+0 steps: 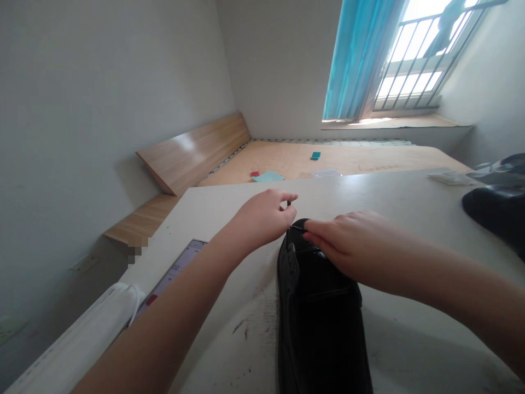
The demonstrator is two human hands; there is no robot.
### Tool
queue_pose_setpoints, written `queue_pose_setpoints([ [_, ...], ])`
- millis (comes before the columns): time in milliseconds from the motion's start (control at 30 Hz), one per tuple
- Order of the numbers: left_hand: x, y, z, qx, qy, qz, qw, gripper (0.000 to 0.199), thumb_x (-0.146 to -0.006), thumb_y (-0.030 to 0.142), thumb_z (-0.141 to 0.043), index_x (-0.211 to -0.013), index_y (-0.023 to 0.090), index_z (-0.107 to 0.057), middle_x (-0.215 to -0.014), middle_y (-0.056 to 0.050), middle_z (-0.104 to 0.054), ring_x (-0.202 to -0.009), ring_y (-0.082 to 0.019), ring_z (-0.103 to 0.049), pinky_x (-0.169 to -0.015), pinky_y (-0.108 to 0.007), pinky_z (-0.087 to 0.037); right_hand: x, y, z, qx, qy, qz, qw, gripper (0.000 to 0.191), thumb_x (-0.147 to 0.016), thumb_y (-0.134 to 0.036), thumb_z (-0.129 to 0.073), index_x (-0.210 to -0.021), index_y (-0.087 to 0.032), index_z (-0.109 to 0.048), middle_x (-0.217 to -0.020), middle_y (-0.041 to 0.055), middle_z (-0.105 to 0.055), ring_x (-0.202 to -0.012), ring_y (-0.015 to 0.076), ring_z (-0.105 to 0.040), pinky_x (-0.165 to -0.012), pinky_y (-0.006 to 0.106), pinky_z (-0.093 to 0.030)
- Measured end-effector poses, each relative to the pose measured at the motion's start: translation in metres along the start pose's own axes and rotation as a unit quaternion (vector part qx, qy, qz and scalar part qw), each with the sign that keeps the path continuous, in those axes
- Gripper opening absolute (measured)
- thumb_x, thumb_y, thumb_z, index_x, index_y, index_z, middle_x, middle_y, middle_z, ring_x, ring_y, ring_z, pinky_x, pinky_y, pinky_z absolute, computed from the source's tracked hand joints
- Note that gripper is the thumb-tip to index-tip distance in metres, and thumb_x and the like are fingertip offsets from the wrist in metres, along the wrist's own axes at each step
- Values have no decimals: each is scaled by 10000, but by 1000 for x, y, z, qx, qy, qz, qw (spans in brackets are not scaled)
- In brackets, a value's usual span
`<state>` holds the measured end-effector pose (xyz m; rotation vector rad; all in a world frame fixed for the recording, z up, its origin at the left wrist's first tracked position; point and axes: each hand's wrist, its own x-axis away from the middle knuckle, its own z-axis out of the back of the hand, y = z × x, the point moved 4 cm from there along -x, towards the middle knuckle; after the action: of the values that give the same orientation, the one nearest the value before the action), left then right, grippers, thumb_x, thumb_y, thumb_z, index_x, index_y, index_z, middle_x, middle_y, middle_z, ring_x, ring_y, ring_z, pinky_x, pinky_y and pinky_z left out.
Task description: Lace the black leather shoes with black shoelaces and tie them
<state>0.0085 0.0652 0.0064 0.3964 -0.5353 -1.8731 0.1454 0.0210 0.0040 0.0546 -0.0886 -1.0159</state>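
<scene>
White table (223,205) spreads beneath the left hand (264,216) and right hand (348,241). Nearer than both lies most of a black shoe (328,334), its far end pinched by the right hand. A phone (182,269) lies left of the left hand, which pinches a dark piece (289,203).

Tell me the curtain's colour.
The curtain is bright turquoise blue, best seen in the head view.

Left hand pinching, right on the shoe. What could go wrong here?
Small dark piece might slip: only the left hand's fingertips pinch it.
Shoe could twist: the right hand grips just one end.
Phone may get nudged: the left forearm crosses over it.
</scene>
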Motion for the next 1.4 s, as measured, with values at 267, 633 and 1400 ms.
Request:
queue_pose_setpoints([
  [267,2,11,1,45,21,-35,998,469,-887,255,-543,-1337,153,-625,-1403,-50,-631,-1119,-213,-673,-959,-300,-526,4,-3,0,-4,29,31,999,308,-1014,-263,-409,-815,-221,-641,-681,32,-726,-614,230,-685,-523,317,-226],
  [633,-1,10,-8,91,-28,-75,993,511,-920,309,-481,-1408,177,-557,-1479,-39,-561,-1240,-219,-608,-1030,-320,-495,4,-3,-3,-7,54,55,997,239,-983,-216,-467,-883,-234,-684,-705,19,-730,-627,234,-695,-524,322,-260],
  [1400,7,19,-16,59,-128,-70,988,651,-990,636,-202,-1227,210,-634,-1350,-81,-642,-1273,-246,-548,-1126,-379,-364,4,-9,-2,-69,70,107,989,294,-992,-188,-460,-913,-205,-742,-856,64,-772,-814,219,-726,-750,333,-514],
])
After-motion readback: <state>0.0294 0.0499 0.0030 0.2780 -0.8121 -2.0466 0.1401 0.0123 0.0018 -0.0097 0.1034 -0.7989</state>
